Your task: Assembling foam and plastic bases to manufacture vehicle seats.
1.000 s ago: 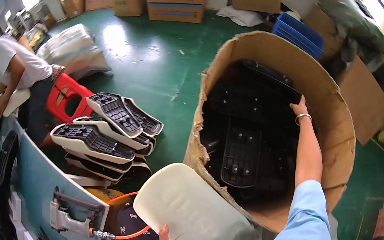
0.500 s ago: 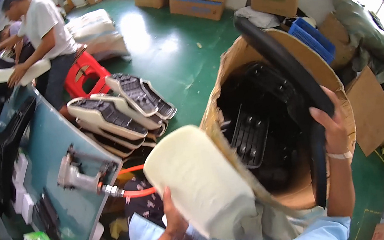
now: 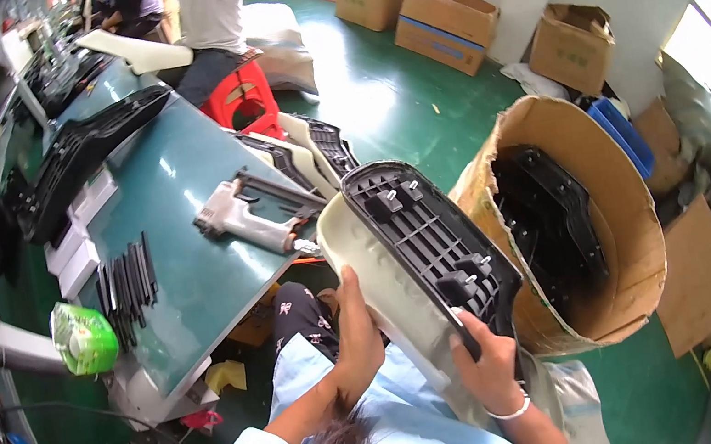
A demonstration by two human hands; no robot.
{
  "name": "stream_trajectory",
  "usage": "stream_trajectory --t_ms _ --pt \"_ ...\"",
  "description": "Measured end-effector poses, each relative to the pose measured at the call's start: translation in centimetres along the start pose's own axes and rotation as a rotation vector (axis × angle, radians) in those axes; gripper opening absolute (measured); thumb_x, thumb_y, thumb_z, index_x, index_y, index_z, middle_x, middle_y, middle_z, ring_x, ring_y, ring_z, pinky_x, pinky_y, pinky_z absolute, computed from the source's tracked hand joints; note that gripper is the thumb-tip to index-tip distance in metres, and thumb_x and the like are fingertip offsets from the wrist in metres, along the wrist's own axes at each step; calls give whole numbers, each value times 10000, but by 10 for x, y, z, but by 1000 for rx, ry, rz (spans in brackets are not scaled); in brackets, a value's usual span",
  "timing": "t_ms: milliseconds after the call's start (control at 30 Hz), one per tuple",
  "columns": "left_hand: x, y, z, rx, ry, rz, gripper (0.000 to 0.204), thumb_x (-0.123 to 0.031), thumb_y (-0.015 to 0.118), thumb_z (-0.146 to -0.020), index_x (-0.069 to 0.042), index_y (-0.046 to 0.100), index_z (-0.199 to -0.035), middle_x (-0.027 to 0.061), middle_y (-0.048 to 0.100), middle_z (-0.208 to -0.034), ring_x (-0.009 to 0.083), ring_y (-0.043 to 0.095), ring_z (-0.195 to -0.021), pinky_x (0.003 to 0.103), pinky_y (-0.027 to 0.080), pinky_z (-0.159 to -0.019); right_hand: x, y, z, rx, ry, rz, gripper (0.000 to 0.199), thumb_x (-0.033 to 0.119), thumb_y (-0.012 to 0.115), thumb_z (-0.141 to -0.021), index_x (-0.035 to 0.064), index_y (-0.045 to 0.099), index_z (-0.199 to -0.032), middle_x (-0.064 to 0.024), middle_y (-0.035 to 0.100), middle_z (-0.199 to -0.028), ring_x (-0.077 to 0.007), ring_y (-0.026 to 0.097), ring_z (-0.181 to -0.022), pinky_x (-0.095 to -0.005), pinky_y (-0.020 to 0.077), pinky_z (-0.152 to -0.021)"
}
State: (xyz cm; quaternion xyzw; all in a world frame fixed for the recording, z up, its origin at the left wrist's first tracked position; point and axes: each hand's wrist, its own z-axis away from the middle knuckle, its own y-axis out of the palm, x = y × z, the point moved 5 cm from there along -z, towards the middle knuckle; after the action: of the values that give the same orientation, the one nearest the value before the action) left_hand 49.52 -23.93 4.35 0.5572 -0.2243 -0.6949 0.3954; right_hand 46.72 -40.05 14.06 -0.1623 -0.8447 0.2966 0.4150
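A black frame (image 3: 429, 243) is being held against a cream pad (image 3: 363, 267) in front of the person's chest, the two pressed together and tilted, with the frame's ribbed back and its small studs being shown to the camera. The frame's lower edge is being gripped by the right hand (image 3: 488, 366), with the fingers curled over its rim and closed on it. The pad's left edge is being clasped by the left hand (image 3: 355, 326), thumb up along the side, so that hand is closed on the pad.

Just to the right of the frame, a round cardboard drum (image 3: 627, 207) is being seen lying tilted on the green floor (image 3: 375, 107), with more black parts (image 3: 550, 219) stacked inside it. To the left, a teal bench (image 3: 187, 276) is being used to carry a grey power tool (image 3: 244, 221), a row of black strips (image 3: 126, 286) and a green roll (image 3: 84, 337) near its edge. Cream and black seat parts (image 3: 306, 141) are being kept leaning between the bench and the floor. Beyond them, another person (image 3: 202, 14) is being seen seated on a red stool (image 3: 243, 100). Cardboard boxes (image 3: 445, 22) are being kept along the far wall, and a blue crate (image 3: 621, 133) is lying behind the drum.
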Motion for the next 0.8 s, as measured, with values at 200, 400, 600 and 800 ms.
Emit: stream_trajectory --t_ms 200,400,600,800 --pt "-41 -3 17 -125 213 75 649 -565 351 -922 -56 374 -1323 116 496 -1258 233 489 -1145 372 376 -994 14 57 6 115 -292 -22 457 -16 643 -713 -24 542 -1159 -95 541 -625 -208 521 -469 -314 426 -463" --pt "-76 -13 17 -58 339 139 577 -517 317 -951 -75 406 -1311 78 529 -1234 199 521 -1101 332 407 -965 10 73 22 228 -390 -11 508 164 699 -744 -25 526 -1183 -68 484 -594 -207 507 -480 -310 420 -473" --pt "-78 -15 19 -92 297 79 493 -264 572 -887 -84 375 -1302 63 486 -1177 156 492 -1076 306 413 -910 32 68 7 304 -365 -68 796 426 732 -710 -50 433 -1274 -86 478 -680 -222 494 -600 -334 439 -600" --pt "-144 9 8 -19 293 239 480 -391 484 -913 -5 520 -1195 144 617 -1108 247 620 -969 376 490 -883 10 35 -15 278 -46 -760 994 356 801 -661 -60 246 -1373 -193 573 -1164 -259 610 -979 -325 487 -859"
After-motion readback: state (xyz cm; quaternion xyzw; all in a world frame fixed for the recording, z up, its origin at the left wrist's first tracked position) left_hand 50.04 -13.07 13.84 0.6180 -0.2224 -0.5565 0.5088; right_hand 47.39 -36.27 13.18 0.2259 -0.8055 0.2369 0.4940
